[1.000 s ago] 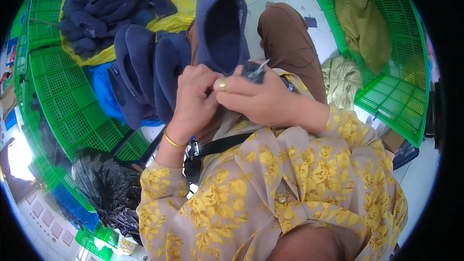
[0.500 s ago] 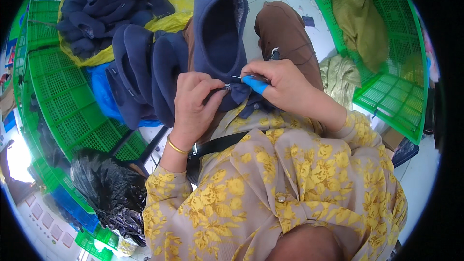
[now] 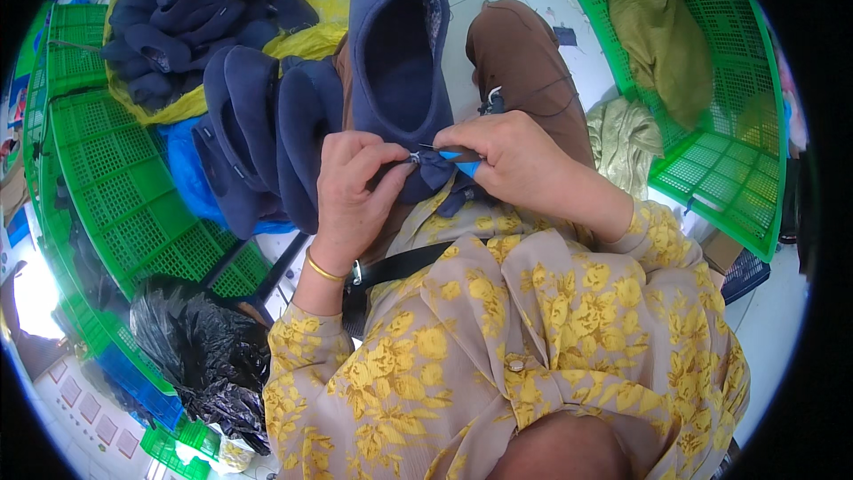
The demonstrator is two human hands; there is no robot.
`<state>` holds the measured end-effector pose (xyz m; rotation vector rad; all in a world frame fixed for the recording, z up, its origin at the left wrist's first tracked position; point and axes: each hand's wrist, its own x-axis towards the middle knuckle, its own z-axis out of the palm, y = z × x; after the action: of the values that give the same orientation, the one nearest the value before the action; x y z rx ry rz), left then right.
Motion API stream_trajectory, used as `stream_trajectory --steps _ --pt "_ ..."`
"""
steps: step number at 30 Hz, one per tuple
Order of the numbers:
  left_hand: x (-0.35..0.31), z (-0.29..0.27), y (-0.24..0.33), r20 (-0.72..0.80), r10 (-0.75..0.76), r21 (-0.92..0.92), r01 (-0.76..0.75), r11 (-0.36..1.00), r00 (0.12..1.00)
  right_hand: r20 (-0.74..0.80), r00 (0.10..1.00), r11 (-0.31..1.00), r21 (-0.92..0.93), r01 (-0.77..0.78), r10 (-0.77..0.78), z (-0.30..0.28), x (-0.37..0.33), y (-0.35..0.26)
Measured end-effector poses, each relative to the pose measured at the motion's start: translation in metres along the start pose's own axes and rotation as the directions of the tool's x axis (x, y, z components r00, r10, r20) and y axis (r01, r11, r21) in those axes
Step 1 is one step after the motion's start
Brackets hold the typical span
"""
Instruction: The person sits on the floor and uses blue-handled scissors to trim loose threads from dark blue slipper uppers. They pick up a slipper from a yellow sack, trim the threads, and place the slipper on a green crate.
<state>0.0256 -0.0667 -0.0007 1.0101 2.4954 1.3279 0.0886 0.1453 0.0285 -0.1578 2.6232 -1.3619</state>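
Note:
A navy fabric slip-on shoe [image 3: 366, 111] rests on my lap, its opening facing up and its toe toward me. A small navy bow [image 3: 434, 169] with a shiny ornament lies at the toe. My left hand [image 3: 360, 182] is closed, pinching the bow's left side by the ornament between thumb and forefinger. My right hand [image 3: 511, 156], with blue tape round a finger, grips a needle-like tool [image 3: 458, 155] with a dark handle. Its thin metal tip points left, close to the bow and the left fingertips; whether it enters the fabric I cannot tell.
Several navy shoes [image 3: 302, 147] stand in a row left of my lap, beside a blue plastic bag [image 3: 184, 164]. Behind them a yellow sack [image 3: 342, 0] holds a heap of navy shoes. Green crates [image 3: 115, 187] flank both sides. A black plastic bag [image 3: 195, 347] sits at lower left.
My right hand and the tool have shifted slightly left, bringing the tip nearer the left fingertips. The shoe and my left hand have moved a little to the left.

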Motion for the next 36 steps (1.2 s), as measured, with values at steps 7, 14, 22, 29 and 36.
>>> stream_trajectory --steps 7,14,22,29,36 --pt "-0.001 0.001 -0.001 0.001 -0.017 -0.014 0.017 1.0 1.0 0.002 0.999 0.998 -0.04 0.039 -0.039 -0.001 0.002 -0.001" --pt "-0.001 0.002 -0.002 -0.003 0.021 0.002 -0.021 1.0 1.0 0.042 0.999 0.983 -0.182 0.008 -0.001 0.008 0.011 0.0" --pt "-0.012 0.008 0.001 -0.087 -0.077 0.022 0.08 0.997 0.993 0.008 0.998 0.994 -0.093 0.063 -0.063 0.001 0.014 0.012" --pt "-0.016 0.015 -0.003 -0.16 0.003 -0.002 -0.003 1.0 0.987 0.005 0.992 0.992 -0.024 0.123 -0.123 0.013 0.019 0.021" --pt "-0.018 0.018 0.001 -0.202 0.031 0.042 -0.023 0.999 0.979 0.002 0.999 0.999 0.005 0.034 -0.034 0.024 0.019 0.013"
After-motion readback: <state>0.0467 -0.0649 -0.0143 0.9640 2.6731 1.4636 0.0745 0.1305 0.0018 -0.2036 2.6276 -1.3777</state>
